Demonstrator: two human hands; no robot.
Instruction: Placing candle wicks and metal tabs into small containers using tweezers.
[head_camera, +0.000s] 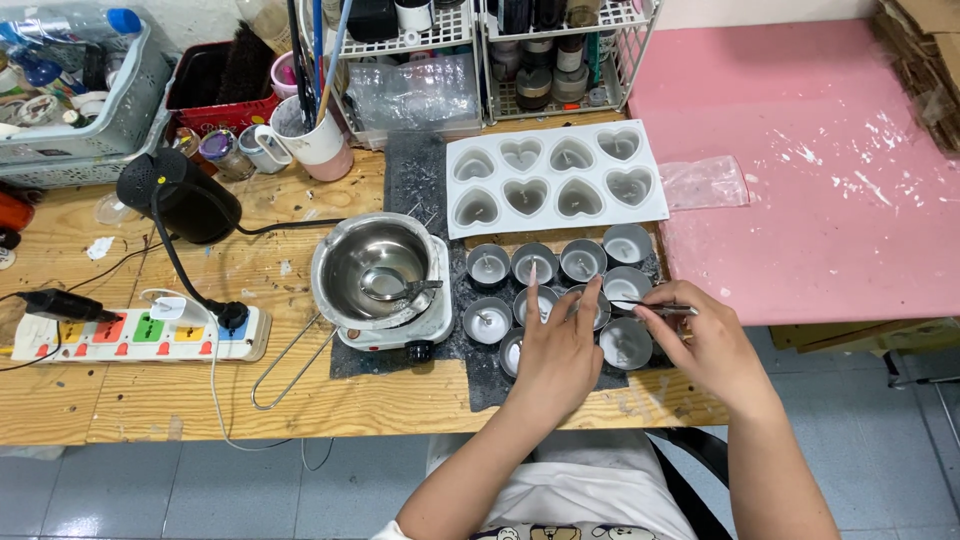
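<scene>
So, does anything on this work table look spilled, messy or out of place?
Yes. The pink mat carries white splatters and smears, mostly toward its right side. A crumpled clear plastic bag lies on its left edge. The small round tins under the hands stand upright in rows.

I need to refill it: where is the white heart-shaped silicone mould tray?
The white heart-shaped silicone mould tray lies centre-right on the wooden table, just behind the small round metal cups, left of the pink sheet.
</scene>
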